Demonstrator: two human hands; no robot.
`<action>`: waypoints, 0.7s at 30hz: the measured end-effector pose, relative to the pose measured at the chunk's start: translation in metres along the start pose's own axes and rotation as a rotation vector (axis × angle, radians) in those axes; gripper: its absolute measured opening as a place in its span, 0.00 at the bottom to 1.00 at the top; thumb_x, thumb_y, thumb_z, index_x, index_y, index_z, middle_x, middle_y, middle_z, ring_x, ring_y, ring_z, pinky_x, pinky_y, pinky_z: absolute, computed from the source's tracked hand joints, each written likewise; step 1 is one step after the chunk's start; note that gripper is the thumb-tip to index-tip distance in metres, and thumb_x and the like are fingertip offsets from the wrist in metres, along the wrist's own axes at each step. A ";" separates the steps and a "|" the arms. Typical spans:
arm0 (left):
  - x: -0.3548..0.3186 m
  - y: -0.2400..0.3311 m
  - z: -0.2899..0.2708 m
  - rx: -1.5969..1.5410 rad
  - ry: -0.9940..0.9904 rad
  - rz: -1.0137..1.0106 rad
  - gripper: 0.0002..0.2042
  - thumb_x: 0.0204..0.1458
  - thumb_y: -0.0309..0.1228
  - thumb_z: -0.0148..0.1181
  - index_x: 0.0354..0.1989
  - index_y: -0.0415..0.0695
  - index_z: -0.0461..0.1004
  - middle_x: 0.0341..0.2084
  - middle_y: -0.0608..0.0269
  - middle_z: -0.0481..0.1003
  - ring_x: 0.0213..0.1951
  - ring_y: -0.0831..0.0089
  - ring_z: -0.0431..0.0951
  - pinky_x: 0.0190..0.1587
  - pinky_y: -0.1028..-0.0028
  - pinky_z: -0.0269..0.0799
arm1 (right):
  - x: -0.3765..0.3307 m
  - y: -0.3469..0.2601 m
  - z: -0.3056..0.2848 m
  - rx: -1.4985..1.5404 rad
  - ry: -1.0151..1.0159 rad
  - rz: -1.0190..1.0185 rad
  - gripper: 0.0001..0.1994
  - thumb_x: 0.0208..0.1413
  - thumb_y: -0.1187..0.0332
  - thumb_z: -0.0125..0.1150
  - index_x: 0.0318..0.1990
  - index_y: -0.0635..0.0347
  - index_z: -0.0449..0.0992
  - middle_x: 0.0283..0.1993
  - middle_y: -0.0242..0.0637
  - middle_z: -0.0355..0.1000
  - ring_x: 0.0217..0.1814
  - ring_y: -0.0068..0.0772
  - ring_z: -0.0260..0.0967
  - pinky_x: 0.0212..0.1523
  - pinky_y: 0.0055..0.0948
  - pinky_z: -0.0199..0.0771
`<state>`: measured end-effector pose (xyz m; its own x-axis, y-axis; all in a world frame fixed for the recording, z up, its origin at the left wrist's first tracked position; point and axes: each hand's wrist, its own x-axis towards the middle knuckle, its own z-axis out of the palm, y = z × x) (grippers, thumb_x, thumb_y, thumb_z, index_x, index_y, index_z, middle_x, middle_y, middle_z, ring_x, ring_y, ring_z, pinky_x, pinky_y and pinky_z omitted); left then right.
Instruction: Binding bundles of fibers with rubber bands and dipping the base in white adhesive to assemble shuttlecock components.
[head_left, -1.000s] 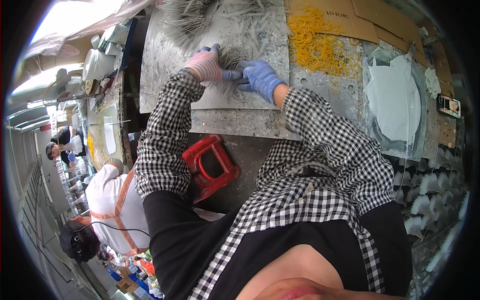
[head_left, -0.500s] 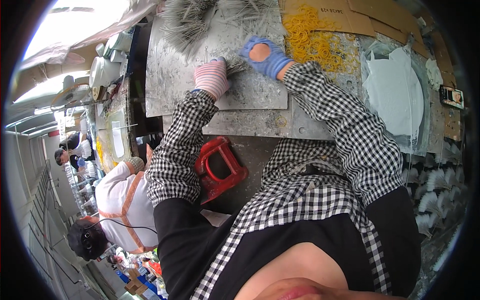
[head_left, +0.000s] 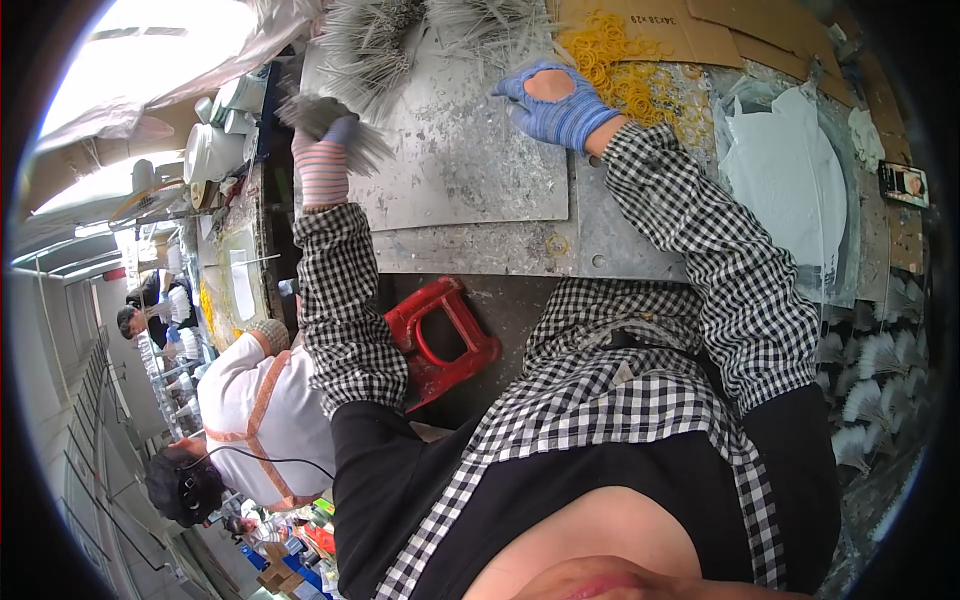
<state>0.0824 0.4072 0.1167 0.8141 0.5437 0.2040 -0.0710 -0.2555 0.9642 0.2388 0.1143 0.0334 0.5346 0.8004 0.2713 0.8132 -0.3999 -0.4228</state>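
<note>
Left hand [head_left: 325,160], in a striped knit glove, is closed around a bundle of thin grey strands [head_left: 330,112]; the grip is tight on the bundle's middle, so both ends fan out, blurred. Bundle is held above the left edge of the grey sheet [head_left: 470,170] on the tabletop [head_left: 480,250].

Right hand [head_left: 560,105], in a blue knit glove with a worn hole on the back, is laid flat at the sheet's far right corner, just beside a heap of yellow rubber bands [head_left: 630,70]. Its grip can't be told: fingers hidden under the palm.

More loose grey strands [head_left: 400,35] are piled at the far edge. Sheet surface is scuffed and speckled. A red plastic stool [head_left: 440,340] is seen below the tabletop.
</note>
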 end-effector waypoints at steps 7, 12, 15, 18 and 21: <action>-0.045 -0.006 0.037 -1.150 -0.072 -0.082 0.15 0.49 0.19 0.62 0.44 0.49 0.73 0.35 0.68 0.74 0.45 0.66 0.75 0.65 0.55 0.64 | -0.012 -0.013 -0.035 0.851 -0.331 0.399 0.24 0.66 0.50 0.52 0.61 0.56 0.74 0.45 0.39 0.81 0.43 0.33 0.80 0.46 0.39 0.80; -0.081 -0.021 0.092 -1.417 -0.081 -0.190 0.17 0.46 0.19 0.64 0.44 0.51 0.74 0.34 0.70 0.73 0.43 0.68 0.74 0.62 0.61 0.65 | -0.034 -0.022 -0.039 1.181 -0.335 0.540 0.30 0.67 0.45 0.48 0.63 0.61 0.70 0.50 0.42 0.80 0.42 0.29 0.81 0.35 0.26 0.79; -0.096 -0.030 0.114 -1.378 -0.091 -0.210 0.16 0.47 0.19 0.64 0.44 0.50 0.73 0.33 0.70 0.74 0.43 0.68 0.75 0.63 0.60 0.66 | -0.046 -0.029 -0.042 1.275 -0.379 0.604 0.32 0.67 0.42 0.46 0.63 0.61 0.71 0.51 0.44 0.79 0.39 0.28 0.80 0.28 0.20 0.76; -0.101 -0.040 0.118 -1.205 -0.081 -0.300 0.15 0.48 0.21 0.64 0.44 0.50 0.73 0.37 0.68 0.76 0.47 0.66 0.74 0.64 0.57 0.64 | -0.055 -0.033 -0.054 0.830 -0.639 0.412 0.29 0.68 0.43 0.43 0.56 0.61 0.77 0.43 0.41 0.80 0.34 0.28 0.75 0.36 0.29 0.78; -0.107 -0.037 0.127 -1.238 -0.116 -0.216 0.14 0.50 0.23 0.62 0.46 0.50 0.73 0.36 0.68 0.77 0.48 0.66 0.76 0.65 0.56 0.65 | -0.076 -0.021 -0.029 0.660 -0.360 0.114 0.25 0.68 0.49 0.44 0.47 0.60 0.81 0.45 0.43 0.80 0.42 0.38 0.76 0.50 0.38 0.75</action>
<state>0.0711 0.2569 0.0381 0.9177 0.3916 0.0671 -0.3704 0.7821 0.5012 0.1878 0.0483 0.0470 0.4066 0.9119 -0.0562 0.3911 -0.2293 -0.8913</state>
